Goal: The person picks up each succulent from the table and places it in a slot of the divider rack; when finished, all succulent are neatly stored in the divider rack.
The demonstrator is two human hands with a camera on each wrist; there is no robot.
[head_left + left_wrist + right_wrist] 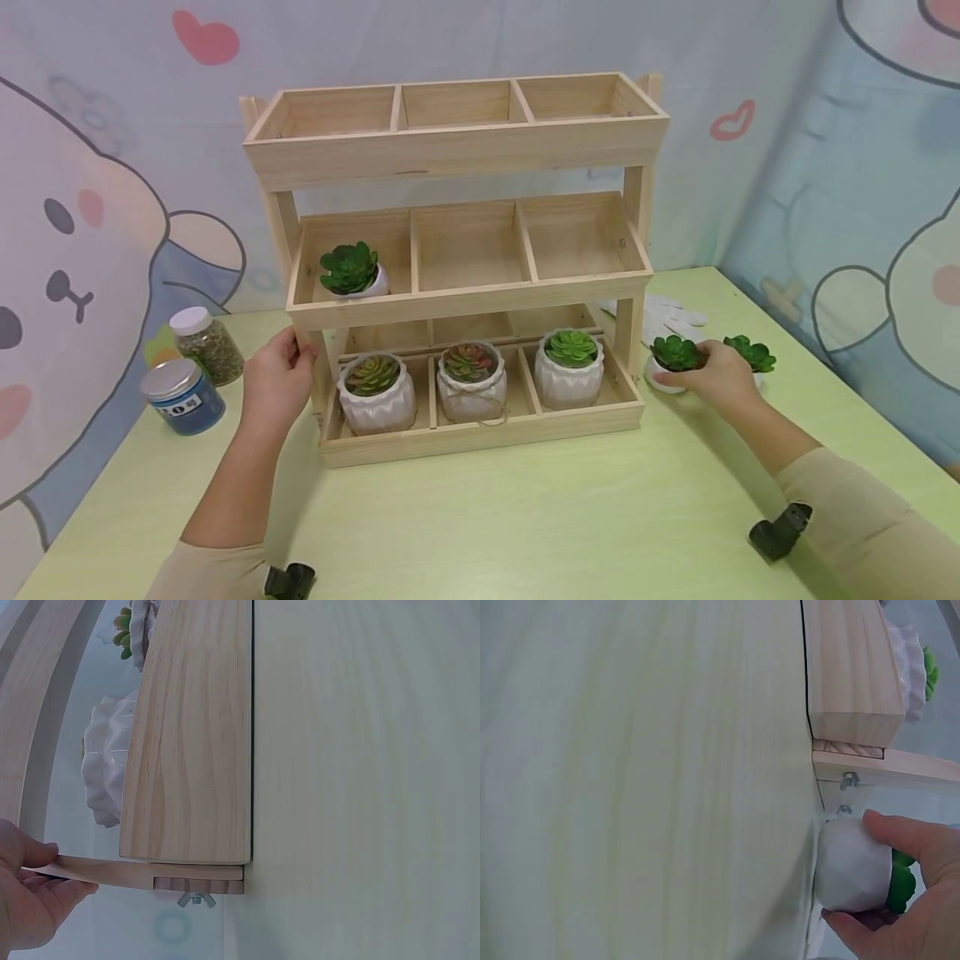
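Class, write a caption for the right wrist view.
A right hand grips a potted plant beside a wooden shelf.

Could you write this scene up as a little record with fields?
Shelf: wooden, three tiers
Bottom tier: three succulents in white pots
Middle tier: one potted succulent, left compartment
Left hand: pinches the shelf's left upright
Right hand: grips a small white pot with a green succulent
Near right hand: another green succulent, partly hidden
Left of shelf: two lidded jars
Behind right hand: white gloves
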